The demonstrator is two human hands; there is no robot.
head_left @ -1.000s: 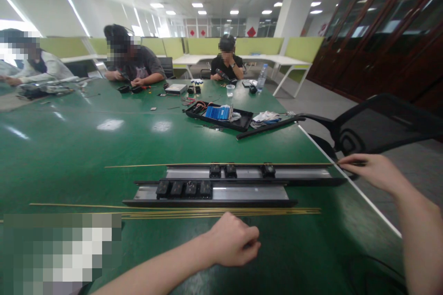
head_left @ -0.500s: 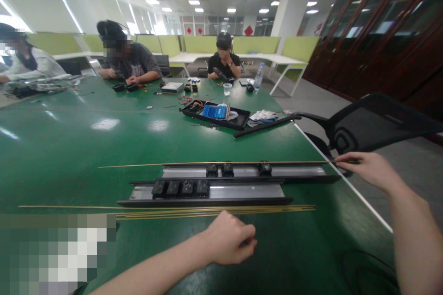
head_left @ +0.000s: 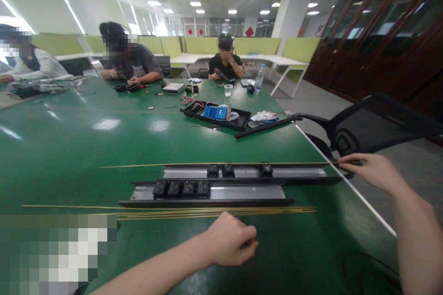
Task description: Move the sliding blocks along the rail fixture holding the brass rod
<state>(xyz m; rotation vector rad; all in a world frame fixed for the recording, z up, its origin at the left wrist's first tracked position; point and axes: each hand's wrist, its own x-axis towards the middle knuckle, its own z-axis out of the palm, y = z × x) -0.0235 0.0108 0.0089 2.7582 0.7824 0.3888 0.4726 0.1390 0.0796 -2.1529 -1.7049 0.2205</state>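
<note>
My right hand (head_left: 370, 170) pinches the right end of a thin brass-coloured rod (head_left: 131, 166) at the table's right edge. That rod runs left along the far side of the rear channel rail (head_left: 297, 172), which holds three black square blocks (head_left: 266, 169). Nearer me lies a second channel rail (head_left: 249, 192), with several black blocks (head_left: 188, 188) side by side at its left part. My left hand (head_left: 233, 239) rests on the table, loosely closed with nothing visible in it. Just beyond it several more thin rods (head_left: 277, 210) lie along the front of the near rail.
Farther back on the green table are a black tray (head_left: 238, 124) holding a blue finned part (head_left: 215, 112), gloves (head_left: 265, 117) and a black strip (head_left: 266, 127). A black chair (head_left: 374, 124) stands at the right edge. A dark cable (head_left: 367, 262) lies lower right. Three people sit across the table.
</note>
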